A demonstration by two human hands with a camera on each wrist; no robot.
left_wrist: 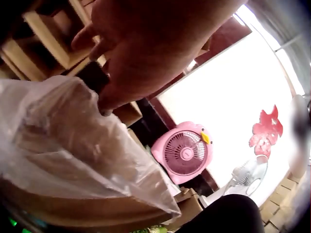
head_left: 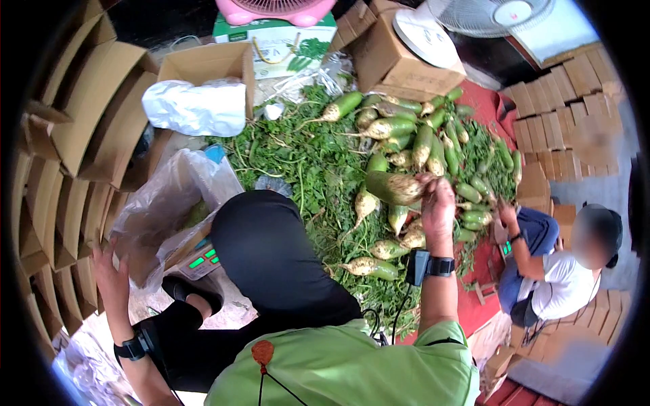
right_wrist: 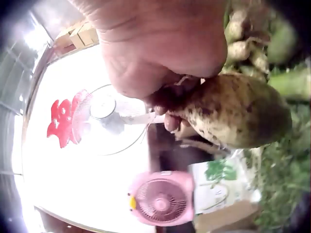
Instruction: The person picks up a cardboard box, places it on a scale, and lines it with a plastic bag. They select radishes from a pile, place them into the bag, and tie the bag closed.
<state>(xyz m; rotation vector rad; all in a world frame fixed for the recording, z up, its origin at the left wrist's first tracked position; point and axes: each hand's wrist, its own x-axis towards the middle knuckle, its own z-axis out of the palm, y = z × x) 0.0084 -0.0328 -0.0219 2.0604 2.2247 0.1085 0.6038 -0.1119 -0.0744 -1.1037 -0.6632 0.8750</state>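
My right hand [head_left: 439, 206] grips a large green radish [head_left: 391, 187] by its pale, dirt-streaked root end. In the right wrist view the fingers curl round the narrow tip, and the thick body of the radish [right_wrist: 243, 111] sticks out sideways. More green-and-white radishes [head_left: 389, 127] lie heaped on leafy greens [head_left: 315, 169] below and beyond it. My left hand [head_left: 112, 277], fingers loosely extended, is beside a clear plastic bag [head_left: 145, 220] that lines a carton. Inside the bag a green radish [head_left: 198, 214] shows. The carton stands by a scale with a lit green display [head_left: 203, 258].
Cardboard cartons [head_left: 101, 108] are stacked along the left. At the back stand an open box [head_left: 203, 61], a pink fan [head_left: 274, 8], a printed green-and-white box [head_left: 284, 51] and a brown carton [head_left: 406, 57]. Another person [head_left: 569, 257] sits at the right, one hand near the radishes.
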